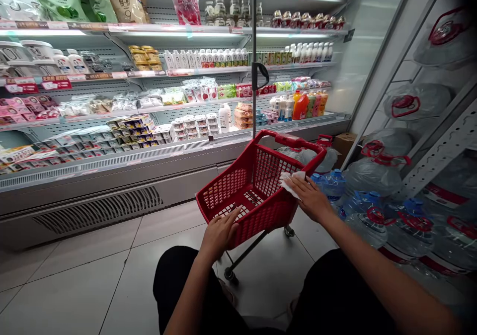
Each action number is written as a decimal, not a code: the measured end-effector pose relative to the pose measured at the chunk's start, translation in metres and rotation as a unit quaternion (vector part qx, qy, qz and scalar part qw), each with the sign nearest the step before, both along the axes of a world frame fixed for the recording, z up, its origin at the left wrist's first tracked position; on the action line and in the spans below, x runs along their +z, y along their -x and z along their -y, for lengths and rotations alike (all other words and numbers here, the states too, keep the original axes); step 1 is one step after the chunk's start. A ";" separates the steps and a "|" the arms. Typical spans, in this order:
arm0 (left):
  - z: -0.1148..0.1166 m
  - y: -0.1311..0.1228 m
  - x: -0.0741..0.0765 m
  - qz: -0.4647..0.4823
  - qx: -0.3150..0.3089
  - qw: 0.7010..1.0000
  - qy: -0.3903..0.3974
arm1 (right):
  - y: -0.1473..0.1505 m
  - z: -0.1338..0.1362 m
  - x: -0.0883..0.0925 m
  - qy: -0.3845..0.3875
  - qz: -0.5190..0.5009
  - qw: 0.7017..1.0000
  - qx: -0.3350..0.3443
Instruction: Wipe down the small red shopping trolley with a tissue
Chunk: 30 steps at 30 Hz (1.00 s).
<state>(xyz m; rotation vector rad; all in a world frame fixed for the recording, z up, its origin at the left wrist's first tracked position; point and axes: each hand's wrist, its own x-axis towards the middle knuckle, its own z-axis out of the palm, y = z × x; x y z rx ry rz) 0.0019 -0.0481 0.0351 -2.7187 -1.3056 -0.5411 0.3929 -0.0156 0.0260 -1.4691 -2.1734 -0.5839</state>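
A red plastic shopping cart point(261, 224) with lattice sides stands on the floor between my knees and the fridge. My left hand point(219, 229) grips its near rim toward the lower left, with the fingers reaching over the edge. At the cart's right end, below the handle point(288, 140), my right hand point(308, 196) presses a white wipe point(292, 180) onto the top of the near rim. The wipe is crumpled and partly covered by my fingers. Both thumbs are mostly hidden.
An open dairy fridge point(186, 151) with stocked shelves runs behind the cart. Its vertical door edge carries a black handle point(260, 76). Large water bottles point(372, 220) crowd the right side beside a perforated metal rack point(439, 146). Pale tiles point(93, 270) cover the floor.
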 end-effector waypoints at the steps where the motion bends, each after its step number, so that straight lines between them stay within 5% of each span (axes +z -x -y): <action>1: -0.001 0.000 0.003 0.002 0.007 1.000 0.008 | 0.006 0.003 -0.002 -0.002 -0.003 1.000 -0.006; 7: -0.008 -0.054 0.005 0.023 -0.019 0.999 -0.025 | 0.081 0.032 -0.018 0.024 0.011 0.999 0.047; 10: -0.015 -0.080 -0.003 0.021 0.008 0.998 -0.059 | 0.090 0.041 -0.015 0.031 0.031 0.997 0.067; 13: -0.022 -0.083 -0.010 -0.003 0.041 0.996 -0.080 | 0.059 0.050 -0.005 0.022 0.041 0.998 0.044; 19: -0.026 -0.072 -0.008 -0.029 0.018 0.995 -0.092 | -0.047 0.073 0.021 -0.038 0.016 0.993 -0.111; 22: -0.024 -0.078 -0.009 -0.021 0.015 0.995 -0.096 | -0.068 0.076 0.029 -0.061 -0.018 0.986 -0.154; 25: -0.020 -0.086 -0.010 -0.014 0.022 0.995 -0.094 | -0.046 0.069 0.022 -0.050 -0.037 0.988 -0.145; 30: -0.017 -0.090 -0.009 -0.017 0.023 0.996 -0.087 | 0.032 0.058 -0.004 0.002 -0.020 0.999 -0.045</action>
